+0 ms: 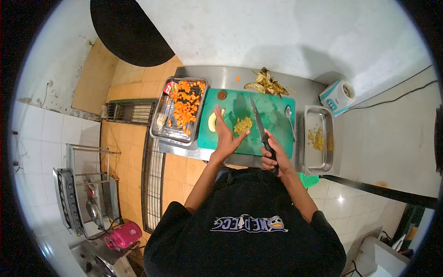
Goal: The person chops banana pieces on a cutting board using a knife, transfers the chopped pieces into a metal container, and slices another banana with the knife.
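The scene is covered by one wide-angle, head-worn camera, faced forward and steeply downward. The green board (278, 142) is framed near centre, at close range; the wearer's torso (244, 196) is included below, the wall (258, 32) above.

The chopping board (278, 117) at the centre of the frame is green plastic, mostly matt with a faint wet sheen. On it, the knife (262, 132) pairs a smooth metal blade with a black handle, apparently plastic, and the spoon (288, 111) is shiny metal. Polished metal also forms the baking tray (173, 140) left of centre and the deep pan (318, 160) at right; the worktop (221, 75) beneath is duller brushed-looking metal. Lower down, the T-shirt (244, 251) is matt black cloth; lower left, the gas cylinder (127, 234) has glossy pink paint.
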`<action>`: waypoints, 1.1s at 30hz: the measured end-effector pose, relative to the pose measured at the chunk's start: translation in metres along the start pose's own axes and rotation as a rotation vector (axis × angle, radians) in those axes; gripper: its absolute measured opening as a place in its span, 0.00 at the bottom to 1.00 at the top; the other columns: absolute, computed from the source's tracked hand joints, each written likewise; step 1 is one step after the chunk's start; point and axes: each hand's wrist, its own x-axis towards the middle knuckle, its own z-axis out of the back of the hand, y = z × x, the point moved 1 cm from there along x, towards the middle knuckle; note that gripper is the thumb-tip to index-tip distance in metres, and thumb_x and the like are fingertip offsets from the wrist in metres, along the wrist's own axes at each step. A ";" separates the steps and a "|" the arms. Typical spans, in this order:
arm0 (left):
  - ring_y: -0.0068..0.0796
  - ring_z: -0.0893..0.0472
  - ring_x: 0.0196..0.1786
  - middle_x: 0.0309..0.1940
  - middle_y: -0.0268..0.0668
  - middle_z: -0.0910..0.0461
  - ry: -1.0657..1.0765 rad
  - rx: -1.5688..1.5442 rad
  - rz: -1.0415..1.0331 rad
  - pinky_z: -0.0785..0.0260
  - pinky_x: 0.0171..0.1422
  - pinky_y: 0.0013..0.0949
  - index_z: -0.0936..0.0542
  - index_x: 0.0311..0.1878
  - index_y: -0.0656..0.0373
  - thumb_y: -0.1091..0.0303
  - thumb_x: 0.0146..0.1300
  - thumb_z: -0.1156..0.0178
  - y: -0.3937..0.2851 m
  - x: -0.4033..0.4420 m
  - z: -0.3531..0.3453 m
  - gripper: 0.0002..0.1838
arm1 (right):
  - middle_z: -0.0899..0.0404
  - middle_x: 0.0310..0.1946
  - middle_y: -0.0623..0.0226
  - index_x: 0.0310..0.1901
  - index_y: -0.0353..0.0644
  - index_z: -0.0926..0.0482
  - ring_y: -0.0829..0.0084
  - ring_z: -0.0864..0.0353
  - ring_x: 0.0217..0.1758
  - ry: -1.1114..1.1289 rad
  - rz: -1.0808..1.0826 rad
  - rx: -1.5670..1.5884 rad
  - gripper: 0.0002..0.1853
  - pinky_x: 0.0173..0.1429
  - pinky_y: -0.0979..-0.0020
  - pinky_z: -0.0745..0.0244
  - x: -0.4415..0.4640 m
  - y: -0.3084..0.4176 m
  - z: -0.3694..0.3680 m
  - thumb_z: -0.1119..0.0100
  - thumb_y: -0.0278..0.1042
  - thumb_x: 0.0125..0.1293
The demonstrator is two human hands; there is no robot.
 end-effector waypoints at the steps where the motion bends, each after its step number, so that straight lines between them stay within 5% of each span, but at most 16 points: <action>1: 0.59 0.59 0.86 0.85 0.58 0.70 -0.074 0.045 -0.015 0.63 0.86 0.58 0.82 0.81 0.61 0.52 0.57 0.21 -0.004 0.000 0.003 0.77 | 0.38 0.27 0.74 0.82 0.68 0.45 0.84 0.46 0.14 -0.051 0.028 -0.028 0.29 0.19 0.78 0.42 0.000 -0.001 0.002 0.54 0.47 0.84; 5: 0.62 0.63 0.86 0.84 0.61 0.73 -0.194 0.150 -0.225 0.68 0.86 0.60 0.79 0.81 0.67 0.42 0.52 0.20 -0.004 0.006 0.013 0.81 | 0.38 0.27 0.73 0.82 0.68 0.45 0.84 0.46 0.14 -0.096 -0.049 -0.132 0.29 0.19 0.78 0.42 -0.004 -0.011 0.005 0.53 0.47 0.84; 11: 0.68 0.62 0.85 0.83 0.65 0.71 -0.168 0.440 -0.211 0.66 0.85 0.61 0.75 0.80 0.73 0.34 0.50 0.23 0.003 0.010 0.018 0.82 | 0.38 0.27 0.72 0.82 0.64 0.45 0.84 0.46 0.15 -0.047 -0.031 -0.219 0.30 0.19 0.78 0.43 -0.014 -0.002 -0.016 0.52 0.47 0.84; 13: 0.69 0.63 0.84 0.83 0.66 0.71 -0.199 0.427 -0.210 0.66 0.84 0.63 0.76 0.80 0.71 0.33 0.48 0.22 -0.004 0.011 0.021 0.83 | 0.23 0.33 0.63 0.81 0.61 0.40 0.73 0.29 0.19 -0.150 0.129 -0.574 0.29 0.25 0.68 0.28 -0.010 -0.002 -0.001 0.50 0.44 0.83; 14: 0.70 0.63 0.84 0.83 0.66 0.71 -0.230 0.414 -0.210 0.66 0.84 0.65 0.76 0.81 0.68 0.31 0.47 0.22 -0.006 0.012 0.023 0.84 | 0.23 0.33 0.63 0.81 0.61 0.40 0.73 0.29 0.19 -0.149 0.128 -0.575 0.29 0.25 0.68 0.28 -0.006 -0.006 0.004 0.50 0.44 0.83; 17: 0.72 0.63 0.84 0.83 0.66 0.71 -0.323 0.499 -0.388 0.65 0.82 0.70 0.77 0.83 0.58 0.31 0.43 0.21 -0.013 0.020 0.029 0.86 | 0.14 0.50 0.48 0.79 0.57 0.35 0.50 0.12 0.36 -0.281 0.569 -1.312 0.28 0.45 0.54 0.17 -0.002 -0.006 0.001 0.48 0.40 0.81; 19: 0.73 0.63 0.84 0.83 0.66 0.71 -0.314 0.510 -0.375 0.65 0.81 0.72 0.77 0.84 0.53 0.30 0.42 0.21 -0.014 0.019 0.028 0.85 | 0.19 0.61 0.43 0.77 0.55 0.32 0.37 0.16 0.56 -0.313 0.597 -1.450 0.27 0.62 0.47 0.22 -0.008 0.000 -0.020 0.47 0.35 0.79; 33: 0.73 0.63 0.84 0.83 0.67 0.70 -0.324 0.545 -0.379 0.65 0.82 0.74 0.76 0.84 0.50 0.28 0.41 0.21 -0.009 0.017 0.029 0.85 | 0.19 0.58 0.39 0.78 0.54 0.33 0.37 0.16 0.52 -0.295 0.565 -1.442 0.28 0.57 0.48 0.21 -0.011 -0.003 -0.027 0.46 0.33 0.78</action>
